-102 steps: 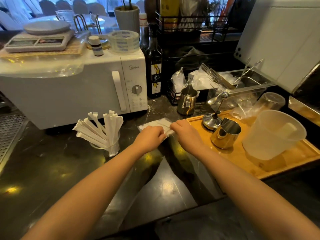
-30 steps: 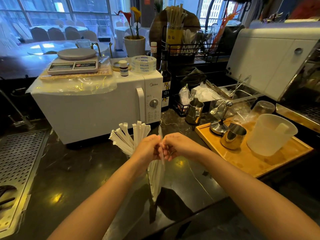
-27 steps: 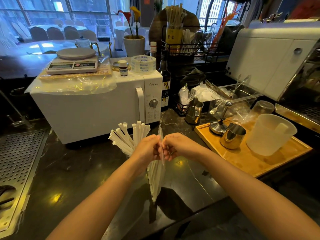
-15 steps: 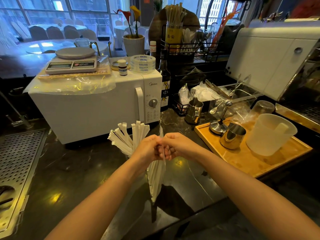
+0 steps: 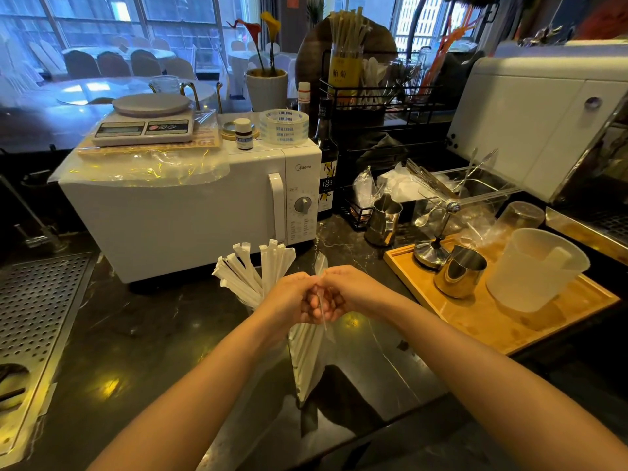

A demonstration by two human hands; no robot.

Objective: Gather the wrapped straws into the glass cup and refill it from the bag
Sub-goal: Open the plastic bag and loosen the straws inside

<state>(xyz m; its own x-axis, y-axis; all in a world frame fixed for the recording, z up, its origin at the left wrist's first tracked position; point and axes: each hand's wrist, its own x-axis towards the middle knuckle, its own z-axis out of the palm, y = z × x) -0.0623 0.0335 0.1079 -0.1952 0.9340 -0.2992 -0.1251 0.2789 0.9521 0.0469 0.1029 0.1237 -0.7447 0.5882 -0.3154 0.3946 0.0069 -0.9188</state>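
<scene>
A clear plastic bag of wrapped straws (image 5: 307,362) hangs upright above the dark counter. My left hand (image 5: 292,297) and my right hand (image 5: 346,290) both pinch its top edge, knuckles touching. Behind my left hand, several white paper-wrapped straws (image 5: 255,270) fan out of the glass cup, whose body is almost wholly hidden by my left wrist.
A white microwave (image 5: 190,212) stands behind the cup, with a scale (image 5: 146,125) and a tape roll (image 5: 283,127) on top. To the right, a wooden tray (image 5: 492,321) carries steel pitchers (image 5: 458,271) and a plastic jug (image 5: 533,266). A perforated drain grate (image 5: 30,307) lies at the left.
Since the earliest frame, the bag was lifted off the counter and now hangs upright from both hands. Over the last second my hands have closed together at its top.
</scene>
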